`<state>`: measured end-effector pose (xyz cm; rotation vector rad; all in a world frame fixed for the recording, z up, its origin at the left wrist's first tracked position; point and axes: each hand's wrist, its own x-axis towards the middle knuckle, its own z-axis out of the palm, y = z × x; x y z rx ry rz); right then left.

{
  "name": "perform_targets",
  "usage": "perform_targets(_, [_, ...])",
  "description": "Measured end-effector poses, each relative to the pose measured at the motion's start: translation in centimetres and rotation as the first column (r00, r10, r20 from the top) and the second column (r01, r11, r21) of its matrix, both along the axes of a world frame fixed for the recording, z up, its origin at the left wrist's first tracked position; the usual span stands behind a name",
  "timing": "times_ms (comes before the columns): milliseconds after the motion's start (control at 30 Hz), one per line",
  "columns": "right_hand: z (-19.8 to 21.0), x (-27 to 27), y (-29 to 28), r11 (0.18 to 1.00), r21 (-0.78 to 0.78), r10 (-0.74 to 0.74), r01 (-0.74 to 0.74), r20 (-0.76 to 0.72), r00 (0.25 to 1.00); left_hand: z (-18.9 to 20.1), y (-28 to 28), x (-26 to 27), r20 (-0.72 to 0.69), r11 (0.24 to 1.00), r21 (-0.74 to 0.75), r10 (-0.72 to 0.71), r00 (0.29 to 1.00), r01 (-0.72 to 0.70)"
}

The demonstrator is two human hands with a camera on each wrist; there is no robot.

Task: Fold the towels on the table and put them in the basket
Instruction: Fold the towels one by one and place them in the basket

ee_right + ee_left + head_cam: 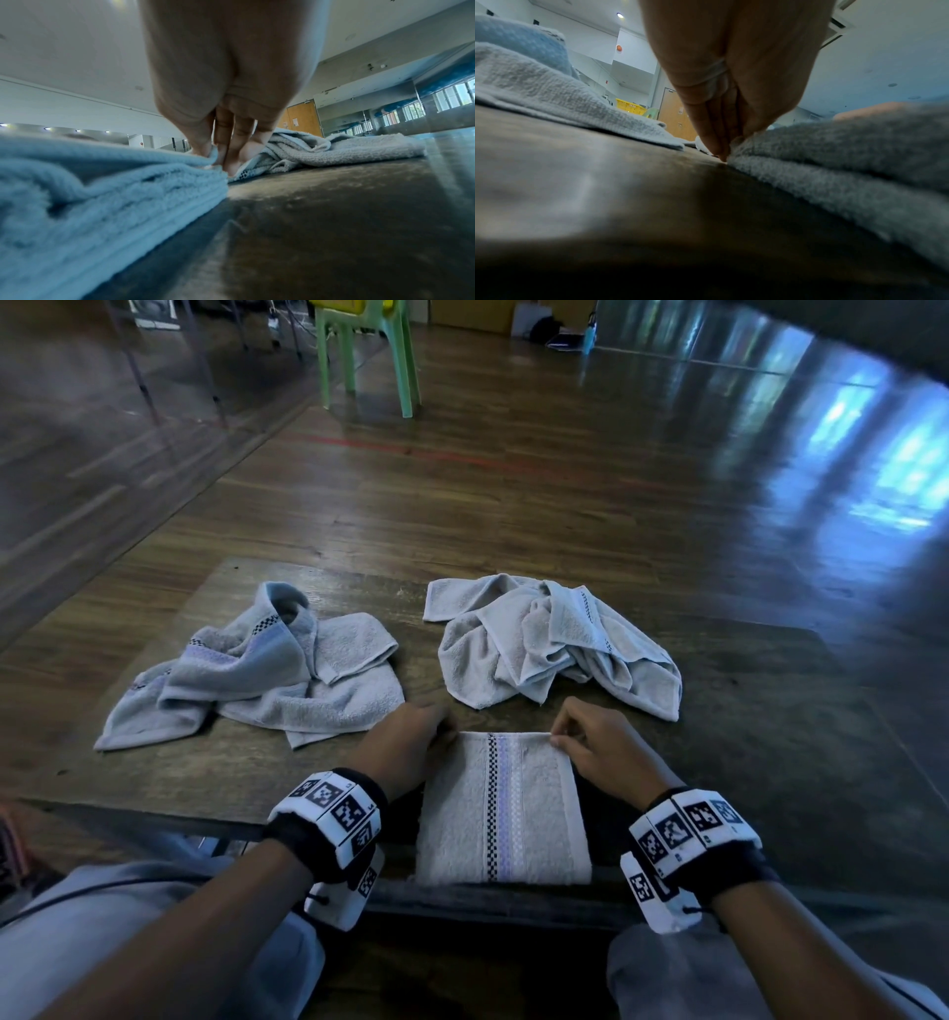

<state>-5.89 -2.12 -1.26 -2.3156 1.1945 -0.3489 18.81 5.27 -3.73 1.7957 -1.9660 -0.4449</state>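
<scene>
Wooden table – folded towel, two crumpled towels on top

No readable text, brand or number anywhere. Wristbands carry black-and-white square marker codes, tiny characters beside them too small to read. Paper notice on door blurred, illegible. Towel shows only checkered stripe, no label.
</scene>
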Motion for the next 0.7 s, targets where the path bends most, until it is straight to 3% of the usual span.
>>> perform_targets(267, [-0.1,1.0,0.1,0.997,-0.072,-0.019,0.016,-0.043,0.999,0.3,-0.1,-0.1,0.018,0.994,0.065,0.083,0.996,-0.084])
perform_targets(400, [-0.2,0.8,0.5,0.984,-0.178,-0.026,-0.003,-0.160,0.987,0.7,0.4,-0.5,0.134,0.996,-0.005,0.085,0.987,-0.085])
perform_targets(533, [0.8,0.3,2.2,0.957,-0.266,0.019,-0.113,-0.334,0.942,2.2,1.9,-1.7,0.161,0.997,-0.074,0.040,0.986,-0.028])
perform_targets(700, [1.0,0.0,5.4,0.996,-0.061,0.034,-0.071,-0.471,0.882,1.8,4.5,-4.6,0.226,0.981,0.191,-0.033,0.974,-0.011])
